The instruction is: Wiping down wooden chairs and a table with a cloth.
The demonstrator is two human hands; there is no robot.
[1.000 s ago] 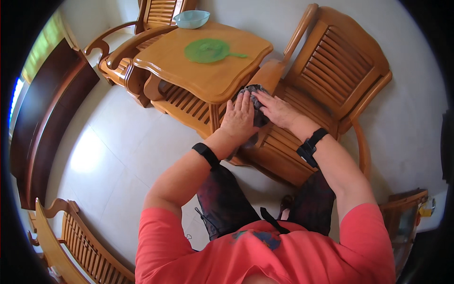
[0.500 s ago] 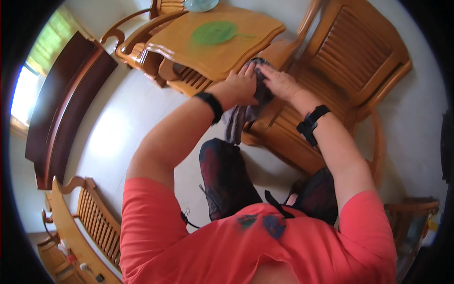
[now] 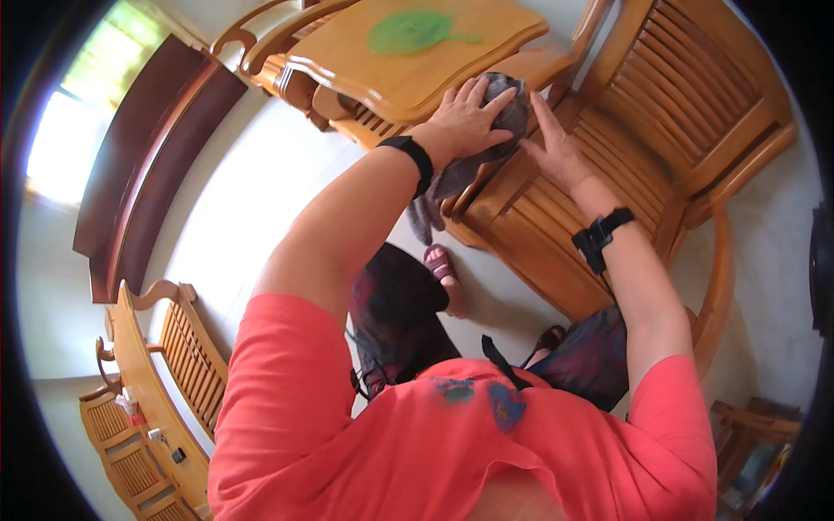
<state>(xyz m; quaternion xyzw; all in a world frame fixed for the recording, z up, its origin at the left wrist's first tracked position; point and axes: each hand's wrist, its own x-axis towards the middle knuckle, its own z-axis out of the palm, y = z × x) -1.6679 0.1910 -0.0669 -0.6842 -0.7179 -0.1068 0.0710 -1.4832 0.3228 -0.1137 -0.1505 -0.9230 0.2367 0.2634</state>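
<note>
A dark grey cloth (image 3: 457,179) lies draped over the front end of the wooden chair's left armrest (image 3: 530,65), and its lower end hangs down beside the seat. My left hand (image 3: 465,120) rests on the cloth with its fingers spread. My right hand (image 3: 558,149) is close to the cloth's right side, fingers straight and thumb apart, holding nothing. Whether its thumb touches the cloth I cannot tell. Much of the armrest's front is hidden under the cloth and my left hand.
Beyond the cloth stands a wooden table (image 3: 334,56) with a green leaf-shaped fan (image 3: 408,32) on it. The slatted chair (image 3: 599,161) fills the right side. A dark wooden cabinet (image 3: 143,165) stands at the left, a wooden bench (image 3: 191,356) at lower left.
My right hand has come off the cloth to the right, its fingers opening. My left hand has spread over the cloth. The view has shifted, and my sandalled foot now shows.
</note>
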